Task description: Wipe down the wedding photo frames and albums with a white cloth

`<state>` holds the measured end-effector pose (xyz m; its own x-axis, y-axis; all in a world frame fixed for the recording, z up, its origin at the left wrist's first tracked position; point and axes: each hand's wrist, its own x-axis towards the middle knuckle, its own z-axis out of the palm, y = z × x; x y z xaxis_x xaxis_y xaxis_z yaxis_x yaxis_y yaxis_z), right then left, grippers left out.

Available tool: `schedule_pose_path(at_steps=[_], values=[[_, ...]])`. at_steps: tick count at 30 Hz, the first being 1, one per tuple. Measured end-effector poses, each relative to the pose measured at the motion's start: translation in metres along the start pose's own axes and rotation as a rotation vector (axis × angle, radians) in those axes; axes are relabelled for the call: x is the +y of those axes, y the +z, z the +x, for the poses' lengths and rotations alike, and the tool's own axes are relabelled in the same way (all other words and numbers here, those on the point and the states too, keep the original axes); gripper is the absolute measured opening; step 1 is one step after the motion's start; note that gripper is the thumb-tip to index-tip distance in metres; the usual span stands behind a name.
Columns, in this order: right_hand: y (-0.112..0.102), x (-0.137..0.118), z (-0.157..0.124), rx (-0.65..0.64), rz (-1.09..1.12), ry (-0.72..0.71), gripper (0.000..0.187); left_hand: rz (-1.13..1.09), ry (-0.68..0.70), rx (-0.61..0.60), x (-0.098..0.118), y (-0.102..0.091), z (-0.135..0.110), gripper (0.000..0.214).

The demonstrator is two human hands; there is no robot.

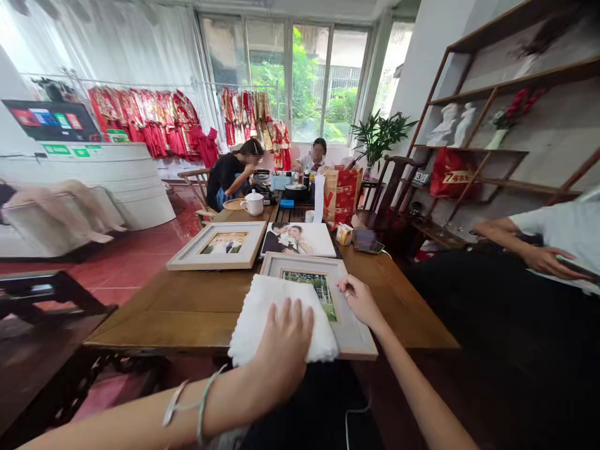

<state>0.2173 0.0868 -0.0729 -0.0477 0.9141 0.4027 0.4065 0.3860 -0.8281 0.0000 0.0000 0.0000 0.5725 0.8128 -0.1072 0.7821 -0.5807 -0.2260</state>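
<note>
My left hand [284, 344] lies flat, fingers spread, on a white cloth [272, 315] that covers the near part of a framed photo [349, 325] on the wooden table [187, 306]. My right hand [359, 299] rests on the frame's right border, fingers curled against it and holding the frame steady. The picture's green upper part shows beyond the cloth.
A second framed photo [218, 245] and an unframed wedding print [298, 239] lie farther back. A teapot [254, 202], red bag [341, 194] and phone [367, 241] stand beyond. Two people sit at the far end; another person's hand [546, 259] is at right. Shelves [492, 150] line the right wall.
</note>
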Motion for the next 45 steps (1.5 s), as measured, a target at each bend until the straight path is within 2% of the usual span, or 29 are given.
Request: schedule_pose_path(at_steps=[4, 8, 14, 17, 20, 22, 25, 29, 32, 35, 37, 40, 43, 45], values=[[0.002, 0.0, 0.0, 0.007, 0.013, 0.0, 0.012, 0.041, -0.09, 0.054, -0.022, 0.003, 0.044, 0.072], [0.001, -0.001, 0.0, 0.021, -0.006, -0.001, 0.012, 0.02, -0.118, 0.144, -0.04, 0.002, 0.079, 0.064], [0.0, 0.0, 0.001, 0.02, -0.02, -0.009, 0.013, 0.016, -0.037, 0.303, -0.047, 0.006, 0.108, 0.052], [0.0, 0.001, 0.001, 0.013, -0.016, 0.002, 0.013, 0.024, -0.025, 0.311, -0.046, 0.009, 0.117, 0.052], [0.0, 0.001, 0.001, 0.011, -0.019, 0.003, 0.012, -0.004, 0.012, 0.235, -0.045, 0.008, 0.116, 0.056], [0.0, 0.001, 0.001, 0.013, -0.024, 0.001, 0.012, -0.046, 0.087, 0.144, -0.042, 0.004, 0.107, 0.061], [0.0, 0.001, 0.0, 0.018, -0.035, -0.001, 0.012, -0.13, 0.221, 0.033, -0.032, -0.006, 0.082, 0.068], [0.0, 0.002, 0.001, 0.013, -0.049, -0.014, 0.012, -0.197, 0.319, -0.043, -0.011, -0.024, 0.035, 0.069], [0.0, 0.004, 0.002, 0.014, -0.036, -0.014, 0.01, -0.207, 0.414, -0.027, 0.007, -0.029, 0.006, 0.072], [0.0, 0.005, 0.002, 0.025, -0.026, -0.008, 0.009, -0.128, 0.456, 0.108, 0.022, -0.021, -0.007, 0.072], [0.0, 0.003, 0.002, 0.024, -0.021, -0.006, 0.009, -0.043, 0.406, 0.181, 0.028, -0.012, -0.004, 0.067], [-0.001, -0.001, 0.001, 0.029, -0.042, -0.004, 0.01, 0.074, 0.248, 0.214, 0.029, 0.001, 0.016, 0.058], [-0.001, -0.003, -0.001, 0.062, -0.079, -0.01, 0.012, 0.147, 0.063, 0.233, 0.018, 0.011, 0.046, 0.047], [-0.001, -0.002, -0.002, 0.09, -0.086, -0.01, 0.011, 0.172, 0.015, 0.252, 0.005, 0.015, 0.067, 0.045]])
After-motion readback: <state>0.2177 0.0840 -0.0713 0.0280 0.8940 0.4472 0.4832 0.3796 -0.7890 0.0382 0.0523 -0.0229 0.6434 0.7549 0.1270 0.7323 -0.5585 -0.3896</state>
